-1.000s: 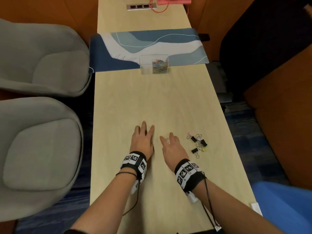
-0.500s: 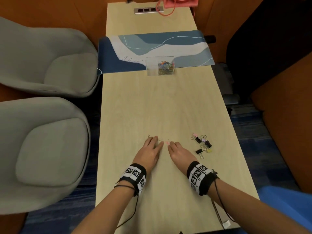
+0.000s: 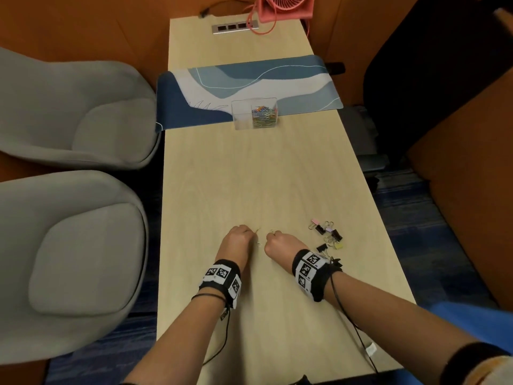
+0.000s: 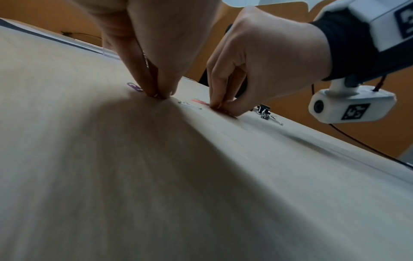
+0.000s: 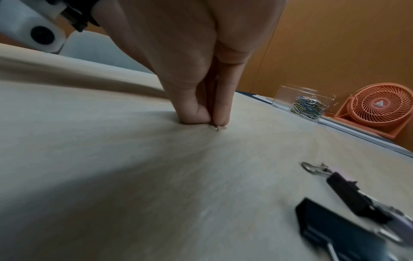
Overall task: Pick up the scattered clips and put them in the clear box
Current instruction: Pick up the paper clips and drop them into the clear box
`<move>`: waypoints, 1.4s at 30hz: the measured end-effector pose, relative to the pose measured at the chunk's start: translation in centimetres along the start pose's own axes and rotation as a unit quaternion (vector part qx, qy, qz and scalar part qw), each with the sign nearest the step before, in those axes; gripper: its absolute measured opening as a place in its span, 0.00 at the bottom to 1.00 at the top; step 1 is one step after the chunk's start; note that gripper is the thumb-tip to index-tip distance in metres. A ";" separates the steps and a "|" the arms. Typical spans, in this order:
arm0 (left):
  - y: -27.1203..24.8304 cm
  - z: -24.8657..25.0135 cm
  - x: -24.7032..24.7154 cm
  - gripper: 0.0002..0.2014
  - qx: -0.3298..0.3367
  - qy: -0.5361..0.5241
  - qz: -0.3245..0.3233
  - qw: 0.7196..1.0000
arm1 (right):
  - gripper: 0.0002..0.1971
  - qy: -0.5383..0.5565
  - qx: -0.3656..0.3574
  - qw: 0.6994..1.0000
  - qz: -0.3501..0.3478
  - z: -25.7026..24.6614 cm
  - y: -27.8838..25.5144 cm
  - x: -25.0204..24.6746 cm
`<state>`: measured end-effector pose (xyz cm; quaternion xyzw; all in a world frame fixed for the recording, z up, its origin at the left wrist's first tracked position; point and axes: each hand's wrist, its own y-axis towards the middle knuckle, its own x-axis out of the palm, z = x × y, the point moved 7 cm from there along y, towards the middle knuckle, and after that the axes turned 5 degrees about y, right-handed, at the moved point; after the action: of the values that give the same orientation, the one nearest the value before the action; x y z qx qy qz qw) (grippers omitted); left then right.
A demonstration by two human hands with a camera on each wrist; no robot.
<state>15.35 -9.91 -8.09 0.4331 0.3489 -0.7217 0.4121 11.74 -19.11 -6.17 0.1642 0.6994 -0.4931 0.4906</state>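
- Left hand (image 3: 236,243): knuckles up on the wooden table (image 3: 249,176), fingertips (image 4: 154,91) pressed together down onto the surface, pinching a small metal paper clip (image 4: 157,96) at the tips.
- Purple paper clip (image 4: 134,86): flat on the table, just beside the left fingertips on their far side.
- Right hand (image 3: 280,244): close beside the left, thumb and forefinger pinching a silver paper clip (image 5: 216,128) whose end pokes out below the tips, touching the table.
- Loose silver paper clip (image 4: 189,104) lies between the two hands; a pink paper clip (image 4: 199,101) lies against the right fingertips.
- Binder clips (image 3: 327,236): small cluster, black, pink and yellow, on the table to the right of the right hand, untouched.
- Clear box (image 3: 254,113): far down the table, well apart from both hands, at the near edge of a blue patterned desk mat (image 3: 277,76); a pile of coloured paper clips sits in its right part.
- Coral desk fan (image 3: 286,6) at the table's far end; two grey chairs (image 3: 77,112) to the left.
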 end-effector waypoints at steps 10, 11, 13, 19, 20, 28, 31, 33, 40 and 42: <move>2.5 0.6 -1.7 0.06 -0.070 0.002 -0.076 0.995 | 0.05 0.144 0.100 0.984 0.011 4.7 1.6 -3.0; 2.7 0.4 -1.9 0.06 -0.079 -0.014 -0.067 0.994 | 0.05 0.193 0.126 0.973 0.025 6.1 1.7 -3.0; 3.0 -0.5 -2.1 0.06 -0.116 -0.074 -0.038 0.990 | 0.02 0.369 0.176 0.909 0.080 9.1 1.1 -2.7; 4.8 -2.4 -4.5 0.07 -0.163 -0.227 0.045 0.959 | 0.04 0.796 0.216 0.536 0.178 15.5 -0.9 -3.7; 5.7 -2.6 -5.4 0.08 -0.171 -0.252 0.061 0.951 | 0.04 0.815 0.207 0.507 0.188 16.5 -0.8 -4.7; 18.1 -1.6 -16.7 0.05 -0.134 -0.348 0.246 0.895 | 0.03 0.841 0.152 0.422 0.301 27.1 3.2 -15.4; 24.3 -0.3 -19.7 0.05 -0.104 -0.373 0.302 0.871 | 0.04 0.839 0.139 0.406 0.335 30.3 5.7 -18.7; 28.1 0.2 -20.4 0.05 -0.095 -0.384 0.320 0.861 | 0.04 0.832 0.139 0.406 0.351 32.0 7.8 -19.9; 35.3 -1.6 -15.7 0.07 -0.074 -0.299 0.230 0.923 | 0.05 0.803 0.167 0.450 0.354 34.7 13.6 -18.6; 35.8 -2.2 -14.5 0.07 -0.066 -0.272 0.209 0.937 | 0.06 0.799 0.175 0.450 0.360 35.1 14.8 -18.0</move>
<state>52.31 -18.70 -0.95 0.2555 0.1713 -0.6848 0.6606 49.04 -37.62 0.16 0.8050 0.5611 -0.0361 -0.1893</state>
